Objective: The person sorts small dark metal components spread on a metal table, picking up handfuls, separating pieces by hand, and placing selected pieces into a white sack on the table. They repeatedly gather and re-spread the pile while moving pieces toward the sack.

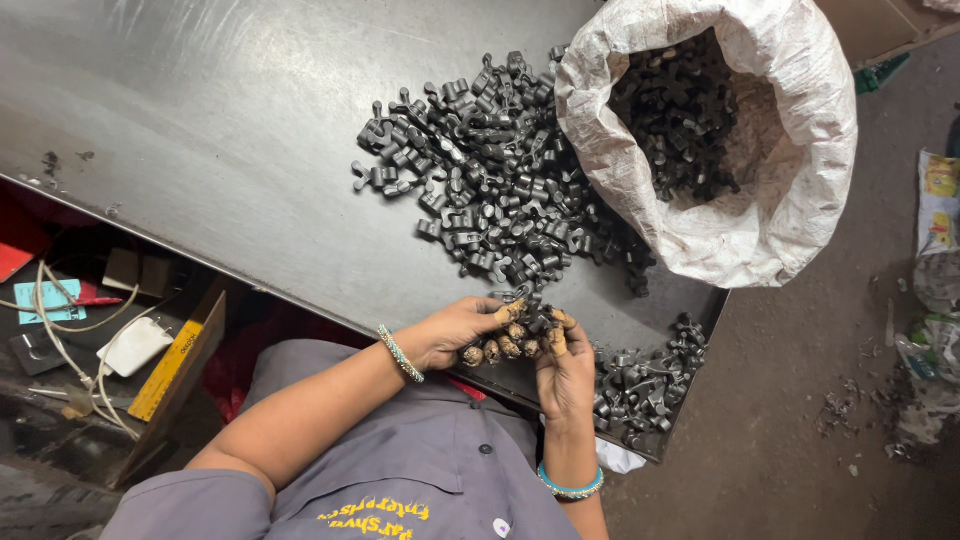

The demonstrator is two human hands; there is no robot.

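1. The left hand (455, 330) curls its taped fingertips (508, 312) around a small cluster of dark grey metal parts (530, 318), gripping them at the near edge of the grey sheet-metal table (220, 120).
2. The right hand (565, 370) meets it from the other side, fingers bent and closed on the same cluster, so both hands hold the parts between them.
3. Exactly how many parts sit in the grip is hard to tell, as the fingers cover most of them.
4. Just beyond the hands lies a large heap of identical dark metal parts (490, 170), spread over the table top.
5. A smaller pile of the same parts (645, 375) sits at the table's near corner, just beside the right hand.
6. A white woven sack (800, 150), its mouth rolled open, rests on the table next to the large heap and holds more of the dark parts.
7. Each wrist carries a beaded bangle (400, 353), and the person wears a grey button shirt (420, 470).
8. Below the table edge, a white charger with its cable (135, 345) lies on a cluttered lower shelf.
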